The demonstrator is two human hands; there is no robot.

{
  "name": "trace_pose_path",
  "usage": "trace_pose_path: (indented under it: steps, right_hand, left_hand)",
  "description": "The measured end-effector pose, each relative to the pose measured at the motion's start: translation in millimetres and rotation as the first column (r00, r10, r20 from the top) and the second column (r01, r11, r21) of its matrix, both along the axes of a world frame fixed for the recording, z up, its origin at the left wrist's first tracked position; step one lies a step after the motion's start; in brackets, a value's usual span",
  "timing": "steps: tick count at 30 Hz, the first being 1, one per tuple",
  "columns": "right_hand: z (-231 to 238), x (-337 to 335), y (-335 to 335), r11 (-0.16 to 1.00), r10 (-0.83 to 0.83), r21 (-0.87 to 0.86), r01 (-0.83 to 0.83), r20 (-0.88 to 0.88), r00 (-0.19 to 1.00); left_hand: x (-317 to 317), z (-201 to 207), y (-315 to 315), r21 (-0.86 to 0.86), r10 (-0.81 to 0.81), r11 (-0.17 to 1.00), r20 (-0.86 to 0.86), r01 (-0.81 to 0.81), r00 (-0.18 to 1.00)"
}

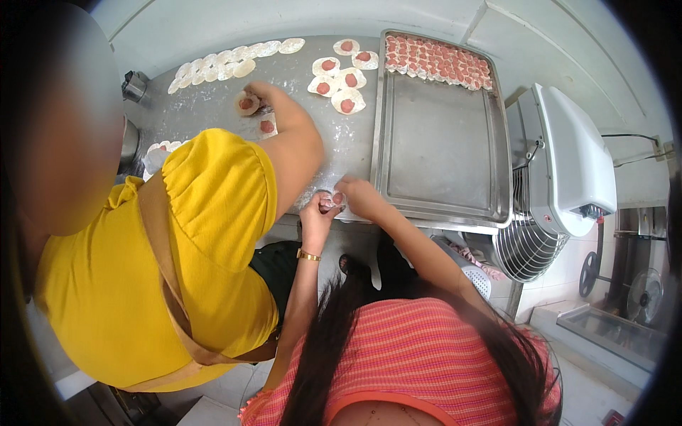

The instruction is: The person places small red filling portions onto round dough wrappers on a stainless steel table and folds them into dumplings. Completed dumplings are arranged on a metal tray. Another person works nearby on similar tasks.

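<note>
Commercial kitchen, caged mixer (568,163), floured metal worktop (206,110), tray (440,149) of filled wrappers (437,62)

From my remote view I log, at right, a white machine (568,156) with a curved wire guard (527,250). Behind it, a dark cable (630,135) meets a wall outlet (665,150). Lower right, I note a dark handwheel (589,274) near a round fan (645,295); far left, a metal container (133,86).

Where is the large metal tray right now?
In the head view, the large metal tray lies at the table's right end, just left of the white mixer.
</note>
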State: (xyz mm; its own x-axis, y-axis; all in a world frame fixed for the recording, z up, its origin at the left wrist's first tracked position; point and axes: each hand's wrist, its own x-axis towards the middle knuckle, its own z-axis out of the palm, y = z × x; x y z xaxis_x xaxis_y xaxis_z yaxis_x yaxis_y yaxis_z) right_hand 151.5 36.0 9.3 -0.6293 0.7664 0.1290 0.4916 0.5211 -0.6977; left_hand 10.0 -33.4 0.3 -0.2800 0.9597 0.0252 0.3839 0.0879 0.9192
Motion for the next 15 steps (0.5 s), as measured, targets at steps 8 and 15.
trace_pose_path:
  steps: [8, 15]
  right_hand:
    - [0.2, 5.0, -4.1, 1.0, 0.007, -0.019, -0.008, -0.052, 0.999]
    - [5.6, -3.4, -15.9, 0.998, 0.021, -0.055, -0.019, 0.029, 0.999]
  left_hand:
    - [-0.2, -14.9, -11.2, 0.027, -0.043, 0.998, -0.475, 0.064, 0.879]
    - [-8.3, -14.3, -15.4, -0.032, -0.085, 0.996, -0.283, 0.08, 0.955]
